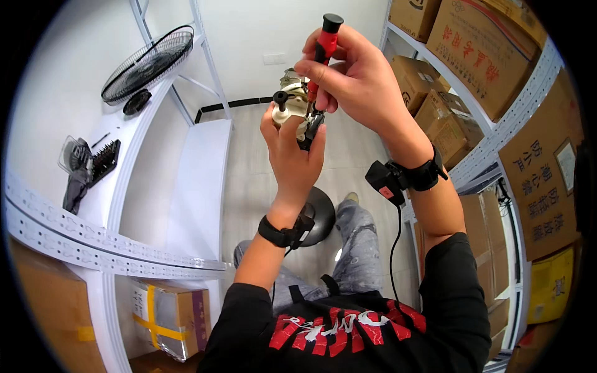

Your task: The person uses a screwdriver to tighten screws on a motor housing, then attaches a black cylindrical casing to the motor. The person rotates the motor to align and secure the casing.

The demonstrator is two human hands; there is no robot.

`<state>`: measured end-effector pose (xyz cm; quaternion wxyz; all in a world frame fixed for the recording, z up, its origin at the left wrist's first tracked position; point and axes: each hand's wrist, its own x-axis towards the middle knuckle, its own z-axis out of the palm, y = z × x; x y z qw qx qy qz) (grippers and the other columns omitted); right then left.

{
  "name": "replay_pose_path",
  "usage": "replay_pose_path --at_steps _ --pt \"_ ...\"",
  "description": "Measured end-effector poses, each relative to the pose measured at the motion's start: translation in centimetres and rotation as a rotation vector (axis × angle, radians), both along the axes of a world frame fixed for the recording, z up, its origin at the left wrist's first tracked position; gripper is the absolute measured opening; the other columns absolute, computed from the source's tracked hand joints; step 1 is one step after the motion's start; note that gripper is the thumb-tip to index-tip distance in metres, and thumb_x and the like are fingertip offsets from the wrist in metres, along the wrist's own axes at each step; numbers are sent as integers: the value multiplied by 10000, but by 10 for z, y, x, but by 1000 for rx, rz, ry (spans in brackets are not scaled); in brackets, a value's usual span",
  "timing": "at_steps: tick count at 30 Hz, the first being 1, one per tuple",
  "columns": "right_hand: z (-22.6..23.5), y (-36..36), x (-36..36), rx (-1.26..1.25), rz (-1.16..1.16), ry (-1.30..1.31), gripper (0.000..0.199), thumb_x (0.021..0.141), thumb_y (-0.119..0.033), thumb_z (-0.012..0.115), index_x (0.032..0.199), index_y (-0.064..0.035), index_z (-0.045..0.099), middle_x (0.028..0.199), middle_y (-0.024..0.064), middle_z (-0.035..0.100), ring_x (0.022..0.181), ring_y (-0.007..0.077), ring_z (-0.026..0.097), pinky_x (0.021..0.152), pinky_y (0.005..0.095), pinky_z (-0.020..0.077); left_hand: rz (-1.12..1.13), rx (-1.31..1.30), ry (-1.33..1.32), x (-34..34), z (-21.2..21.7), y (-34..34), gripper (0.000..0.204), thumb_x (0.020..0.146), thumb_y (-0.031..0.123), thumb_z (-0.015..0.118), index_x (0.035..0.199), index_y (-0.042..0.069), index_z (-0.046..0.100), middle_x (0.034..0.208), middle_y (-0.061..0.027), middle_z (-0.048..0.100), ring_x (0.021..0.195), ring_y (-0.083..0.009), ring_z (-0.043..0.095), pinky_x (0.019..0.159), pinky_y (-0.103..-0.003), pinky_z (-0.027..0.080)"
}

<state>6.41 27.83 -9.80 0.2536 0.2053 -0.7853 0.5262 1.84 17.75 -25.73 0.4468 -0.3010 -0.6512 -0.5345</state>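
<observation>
My right hand (pixel 367 81) grips a screwdriver (pixel 326 45) with a red and black handle and a black cap. The tool stands nearly upright, its shaft pointing down into a fan motor head (pixel 298 84) with cream and dark parts. A black knob (pixel 281 99) sticks up from the motor's left side. Closed around the lower part of the motor is my left hand (pixel 291 149). The screwdriver's tip is too small to make out against the motor. Below my hands, a round black base (pixel 320 214) stands on the floor by my feet.
On the left white shelf (pixel 118 193) lie a fan grille with blades (pixel 152 65), a round black part (pixel 137 102), a thin dark rod (pixel 101 140) and a black slotted case (pixel 106 163). Cardboard boxes (pixel 485 53) fill the right rack. A cable (pixel 397 248) hangs from my right wrist device.
</observation>
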Motion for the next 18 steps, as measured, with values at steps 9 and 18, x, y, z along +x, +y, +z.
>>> replay_pose_path --at_steps 9,18 --pt "-5 10 3 -93 95 -11 196 928 -146 674 964 12 563 774 66 654 610 105 661 544 237 549 -25 -31 31 -2 -1 -2 481 836 125 763 1249 107 516 1385 -233 366 1174 -407 533 903 -440 494" --pt "-13 12 1 -82 69 32 231 914 -126 696 1026 -2 535 758 46 633 569 101 645 513 235 528 -7 -44 4 -1 -1 -5 449 840 135 768 1209 92 517 1386 -228 370 1180 -400 524 888 -438 492"
